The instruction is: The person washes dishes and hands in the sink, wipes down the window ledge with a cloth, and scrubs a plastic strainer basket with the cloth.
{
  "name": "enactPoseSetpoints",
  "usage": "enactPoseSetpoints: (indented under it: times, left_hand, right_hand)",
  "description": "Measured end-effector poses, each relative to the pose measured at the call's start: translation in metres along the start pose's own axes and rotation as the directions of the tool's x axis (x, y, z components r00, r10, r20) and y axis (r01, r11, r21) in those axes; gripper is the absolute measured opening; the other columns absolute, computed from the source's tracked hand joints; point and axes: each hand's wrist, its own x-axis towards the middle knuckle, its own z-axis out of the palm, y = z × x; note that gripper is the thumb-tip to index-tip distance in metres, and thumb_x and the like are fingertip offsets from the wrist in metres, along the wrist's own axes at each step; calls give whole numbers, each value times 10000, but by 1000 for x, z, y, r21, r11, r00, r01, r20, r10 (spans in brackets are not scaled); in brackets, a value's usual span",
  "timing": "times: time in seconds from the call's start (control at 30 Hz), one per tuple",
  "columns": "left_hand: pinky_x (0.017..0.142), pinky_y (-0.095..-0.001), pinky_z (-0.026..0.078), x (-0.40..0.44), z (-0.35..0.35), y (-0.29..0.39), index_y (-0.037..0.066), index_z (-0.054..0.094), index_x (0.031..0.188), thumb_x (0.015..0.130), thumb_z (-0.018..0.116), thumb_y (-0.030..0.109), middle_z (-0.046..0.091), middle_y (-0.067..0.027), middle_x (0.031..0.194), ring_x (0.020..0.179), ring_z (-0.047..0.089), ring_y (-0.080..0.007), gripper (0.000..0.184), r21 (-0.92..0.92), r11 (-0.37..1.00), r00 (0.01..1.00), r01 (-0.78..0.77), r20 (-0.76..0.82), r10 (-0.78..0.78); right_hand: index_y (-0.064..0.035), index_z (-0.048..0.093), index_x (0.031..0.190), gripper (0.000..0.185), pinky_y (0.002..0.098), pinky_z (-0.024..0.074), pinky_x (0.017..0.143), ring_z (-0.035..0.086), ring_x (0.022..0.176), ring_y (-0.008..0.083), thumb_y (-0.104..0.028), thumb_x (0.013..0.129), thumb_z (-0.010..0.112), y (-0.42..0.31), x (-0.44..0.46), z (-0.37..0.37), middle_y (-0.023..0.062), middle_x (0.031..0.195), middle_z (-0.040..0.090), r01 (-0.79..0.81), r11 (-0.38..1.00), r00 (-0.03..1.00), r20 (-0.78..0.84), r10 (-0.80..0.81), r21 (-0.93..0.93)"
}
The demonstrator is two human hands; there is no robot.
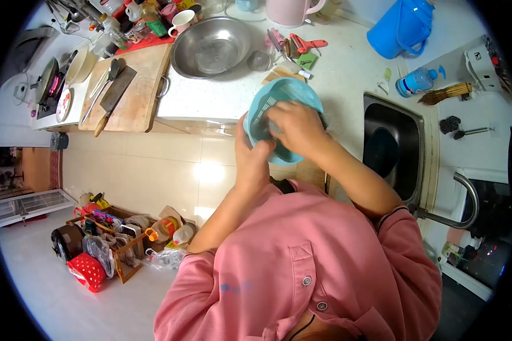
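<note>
A teal basket with a slotted wall (311,98) is held up in front of the pink shirt, at the counter's front edge. My left hand (252,152) is closed on its left side, with the thumb near the lower rim. Inside the basket is my right hand (294,126), palm down with bent fingers. What these fingers hold, if anything, is hidden, and the basket's contents cannot be made out.
A steel basin (210,48) stands on the counter, with peelers (307,43) to its right. At left, a cleaver (117,91) lies on a wooden board (145,74). The sink (412,153) and a blue soap bottle (416,83) are at right.
</note>
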Motion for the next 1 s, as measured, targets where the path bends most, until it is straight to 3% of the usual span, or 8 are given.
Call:
enactPoseSetpoints:
  times: [0.07, 0.17, 0.27, 0.4, 0.5, 0.63, 0.77, 1.0]
  left_hand:
    - [877, -289, 437, 1, -3, -3, 5, 381, 1353, 688, 548, 5, 513, -87, 1145, 1038, 503, -180, 686, -18, 1000, 1000, 17, 7, -17]
    - [860, -283, 445, 1, 0, -3, 6, 370, 1362, 701, 541, -7, 516, -88, 1139, 1030, 509, -177, 683, -54, 998, 999, 41, 7, -41]
    - [850, -278, 448, 2, -6, -2, 6, 364, 1369, 711, 545, -6, 517, -87, 1141, 1019, 513, -176, 682, -70, 997, 999, 25, 28, -23]
    - [851, -280, 451, -1, -2, -4, 8, 348, 1378, 711, 549, -3, 517, -85, 1141, 1011, 513, -179, 697, -59, 998, 999, 22, -28, -24]
    - [852, -281, 452, 1, -5, -8, 11, 340, 1382, 710, 548, -1, 513, -85, 1143, 1010, 511, -182, 703, -85, 996, 999, 18, -27, -20]
    - [833, -283, 456, 1, 1, -7, 14, 332, 1385, 704, 540, 4, 504, -88, 1148, 1010, 507, -180, 711, -79, 997, 1000, -3, -29, 0]
    - [808, -274, 456, -4, -2, -3, 19, 325, 1390, 688, 535, 10, 499, -88, 1145, 1006, 505, -177, 732, -97, 995, 998, 38, -38, -42]
    - [832, -268, 450, 2, 0, 8, 2, 344, 1378, 673, 533, 15, 497, -99, 1161, 1025, 501, -178, 730, 22, 1000, 1000, -1, -2, 1]
  right_hand:
    - [-75, 609, 892, 115, 440, 531, 699, 643, 863, 330, -90, 778, 618, -3, -2, 1, 115, 867, 631, 12, 1000, 1000, 13, -12, 11]
    - [-72, 613, 893, 104, 447, 530, 696, 641, 848, 331, -100, 793, 602, 4, 6, 9, 109, 888, 636, -108, 991, 994, 2, 108, -77]
    - [-66, 611, 870, 79, 443, 528, 719, 641, 847, 327, -94, 802, 581, 1, -5, 8, 117, 891, 641, 144, 989, 989, 6, -145, 16]
    - [-55, 630, 856, 93, 421, 519, 766, 616, 887, 310, -86, 792, 571, 7, 0, 10, 116, 888, 628, -50, 989, 999, -15, 48, -142]
    - [-41, 634, 847, 100, 418, 522, 760, 609, 892, 311, -100, 784, 583, -1, -9, 9, 113, 888, 620, 201, 979, 979, 45, -200, -18]
    - [-48, 650, 840, 103, 404, 521, 771, 609, 894, 306, -94, 790, 573, 4, -3, 6, 108, 895, 616, 26, 993, 998, -49, -32, -115]
    - [-73, 672, 824, 110, 388, 496, 806, 572, 941, 261, -111, 784, 577, 0, -15, -2, 67, 894, 596, 296, 950, 955, 61, -291, -95]
    - [-110, 675, 791, 85, 371, 490, 795, 565, 894, 240, -125, 756, 599, 5, -5, -14, 21, 883, 590, 255, 952, 965, -18, -261, -170]
